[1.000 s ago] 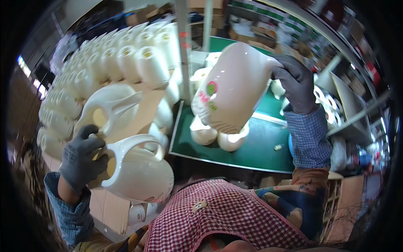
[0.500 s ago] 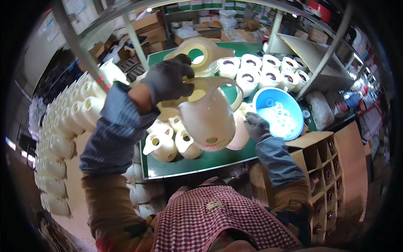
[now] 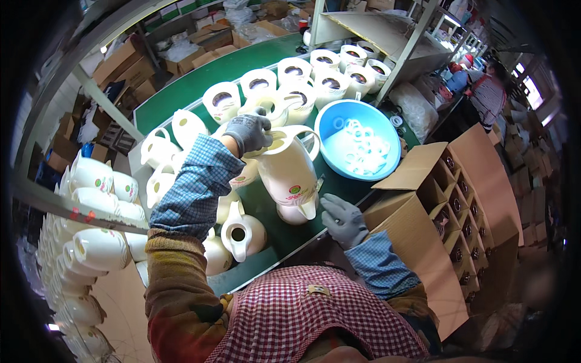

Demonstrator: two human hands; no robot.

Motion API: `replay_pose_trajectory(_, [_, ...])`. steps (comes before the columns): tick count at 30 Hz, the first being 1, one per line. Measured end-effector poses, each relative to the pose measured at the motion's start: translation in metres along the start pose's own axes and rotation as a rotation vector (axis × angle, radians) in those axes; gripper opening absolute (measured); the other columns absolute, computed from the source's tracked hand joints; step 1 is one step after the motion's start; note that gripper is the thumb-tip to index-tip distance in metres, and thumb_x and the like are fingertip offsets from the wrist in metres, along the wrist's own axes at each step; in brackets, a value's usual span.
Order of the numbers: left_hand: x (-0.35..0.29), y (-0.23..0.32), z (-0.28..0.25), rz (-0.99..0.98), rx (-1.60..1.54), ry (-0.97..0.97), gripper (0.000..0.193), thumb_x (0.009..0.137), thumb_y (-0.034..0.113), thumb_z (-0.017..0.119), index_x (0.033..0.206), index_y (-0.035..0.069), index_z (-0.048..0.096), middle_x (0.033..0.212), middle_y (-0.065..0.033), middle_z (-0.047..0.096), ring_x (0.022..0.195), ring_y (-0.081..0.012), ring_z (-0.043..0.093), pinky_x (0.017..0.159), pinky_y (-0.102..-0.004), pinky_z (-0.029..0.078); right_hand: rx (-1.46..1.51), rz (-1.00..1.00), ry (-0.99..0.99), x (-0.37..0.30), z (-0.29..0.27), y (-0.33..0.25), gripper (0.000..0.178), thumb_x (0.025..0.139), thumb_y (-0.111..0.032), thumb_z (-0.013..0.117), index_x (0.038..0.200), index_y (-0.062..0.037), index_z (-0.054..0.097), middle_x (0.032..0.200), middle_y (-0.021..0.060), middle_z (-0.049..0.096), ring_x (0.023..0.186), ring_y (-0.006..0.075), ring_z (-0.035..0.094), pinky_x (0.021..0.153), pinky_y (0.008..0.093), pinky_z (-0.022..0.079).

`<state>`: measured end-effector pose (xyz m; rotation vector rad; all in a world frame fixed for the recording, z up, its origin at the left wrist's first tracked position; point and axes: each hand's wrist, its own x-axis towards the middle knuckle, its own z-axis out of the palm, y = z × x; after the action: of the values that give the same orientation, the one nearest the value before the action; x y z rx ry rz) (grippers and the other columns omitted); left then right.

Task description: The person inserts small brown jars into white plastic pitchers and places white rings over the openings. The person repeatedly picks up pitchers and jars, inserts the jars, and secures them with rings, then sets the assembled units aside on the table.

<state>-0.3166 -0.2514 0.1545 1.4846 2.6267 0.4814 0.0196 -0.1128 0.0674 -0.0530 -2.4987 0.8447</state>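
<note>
Left hand (image 3: pixel 247 132) clamping fingers on rim of cream printed jug shell (image 3: pixel 287 172). Shell hanging over green bench (image 3: pixel 178 94), at 5 o'clock from those fingers, long axis running 11-to-5. Right hand (image 3: pixel 345 222) hovering nearer base, fingers standing apart, shell lying at 10 o'clock.

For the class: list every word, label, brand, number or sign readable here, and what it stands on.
None reads clearly.
Glossy cream-white jug with a looped handle: green round emblem, pink lettering too small to read.
Cream-white jugs at the left: similar marks, too small.
Grey fabric left-hand glove: faint dark print, too blurred.
Beige patch on the red-and-white checked cloth apron: dark mark, unreadable.
</note>
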Motion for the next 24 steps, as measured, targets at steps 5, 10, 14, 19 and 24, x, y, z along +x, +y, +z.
replay_pose_trajectory(5, [0.022,-0.009,-0.007,-0.115,-0.112,-0.172,0.03,0.073,0.03,0.077,0.095,0.01,0.078,0.116,-0.0117,0.068,0.1,-0.0329,0.068,0.089,-0.0402,0.053,0.058,0.212,0.019,-0.004,-0.007,0.008,0.066,0.083,-0.026,0.077,0.141,-0.0029,0.056,0.145,0.0277,0.053,0.134,0.0419,0.053,0.111,0.0457,0.045])
replay_pose_trajectory(10, [0.023,-0.019,-0.01,-0.133,-0.108,-0.223,0.031,0.072,0.029,0.077,0.095,0.008,0.078,0.118,-0.0111,0.068,0.098,-0.0316,0.069,0.087,-0.0393,0.054,-0.093,0.147,-0.036,0.101,0.009,-0.014,0.133,0.063,-0.059,0.088,0.163,-0.0146,0.013,0.165,0.028,0.014,0.153,0.0467,0.013,0.126,0.0492,0.017])
replay_pose_trajectory(14, [0.024,-0.007,-0.024,-0.122,-0.137,-0.272,0.029,0.073,0.032,0.076,0.091,0.009,0.078,0.093,-0.012,0.073,0.083,-0.0291,0.07,0.08,-0.0386,0.055,-0.224,0.189,-0.478,0.202,0.015,-0.006,0.128,0.057,-0.066,0.088,0.161,-0.0215,0.029,0.161,0.024,0.028,0.15,0.0439,0.024,0.124,0.0475,0.023])
replay_pose_trajectory(19, [0.024,-0.021,-0.008,-0.08,-0.098,-0.196,0.045,0.077,0.045,0.072,0.1,0.007,0.075,0.089,-0.0156,0.072,0.085,-0.031,0.07,0.08,-0.0396,0.054,-0.264,0.094,-0.738,0.238,-0.007,-0.003,0.104,0.059,-0.054,0.092,0.144,-0.0101,0.05,0.142,0.02,0.047,0.137,0.0393,0.042,0.116,0.047,0.036])
replay_pose_trajectory(24, [0.04,-0.041,0.021,-0.036,-0.314,-0.237,0.043,0.088,0.04,0.067,0.108,0.002,0.073,0.101,-0.0191,0.073,0.094,-0.0311,0.07,0.086,-0.0392,0.053,-0.146,0.171,-0.783,0.245,-0.011,0.012,0.105,0.057,-0.046,0.096,0.144,-0.0072,0.049,0.14,0.0204,0.048,0.133,0.0382,0.049,0.113,0.042,0.041])
